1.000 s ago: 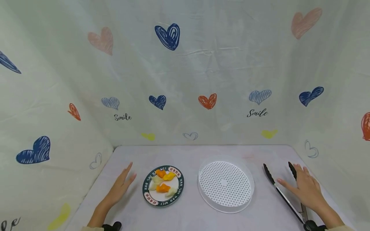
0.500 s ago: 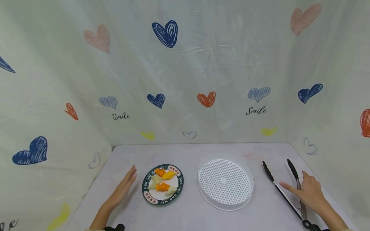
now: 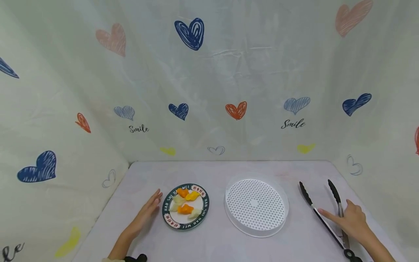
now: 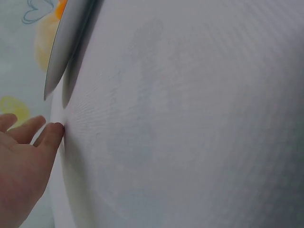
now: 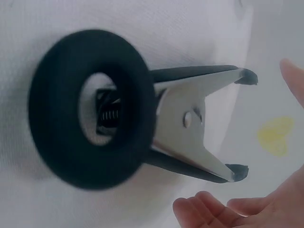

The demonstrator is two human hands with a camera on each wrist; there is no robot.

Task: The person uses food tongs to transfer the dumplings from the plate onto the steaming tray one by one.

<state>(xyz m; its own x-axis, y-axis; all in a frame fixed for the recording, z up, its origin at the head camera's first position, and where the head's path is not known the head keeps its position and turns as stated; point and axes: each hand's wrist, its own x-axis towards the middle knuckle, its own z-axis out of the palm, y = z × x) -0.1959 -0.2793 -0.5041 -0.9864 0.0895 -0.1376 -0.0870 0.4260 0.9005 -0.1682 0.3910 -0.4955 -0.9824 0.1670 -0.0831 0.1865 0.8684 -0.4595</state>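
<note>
My left hand [image 3: 144, 214] is just left of a green-rimmed plate [image 3: 206, 203], its fingers extended and holding nothing. In the left wrist view a gap shows between the fingertips and the plate's edge [image 4: 71, 45]. On the plate lie several small dumpling-shaped pieces: orange [image 3: 185, 209], yellow [image 3: 192, 196] and pale [image 3: 178, 199]. Over the spread tongs [image 3: 306, 193], black-tipped with metal arms, hovers my right hand [image 3: 355, 221], thumb stretched leftward. The right wrist view has the tongs' black ring end [image 5: 50, 109] close up, thumb and fingers on either side of the arms, apart from them.
A round white perforated tray [image 3: 254, 204] with a clear rim stands between the plate and the tongs. Everything rests on a white table [image 3: 212, 171]. A heart-printed curtain [image 3: 209, 80] hangs behind it and along both sides.
My left hand has shifted right, nearer the plate. My right hand has drawn back toward me, its fingers less spread than before. Plate, tray and tongs stay in place while the head view shifts slightly.
</note>
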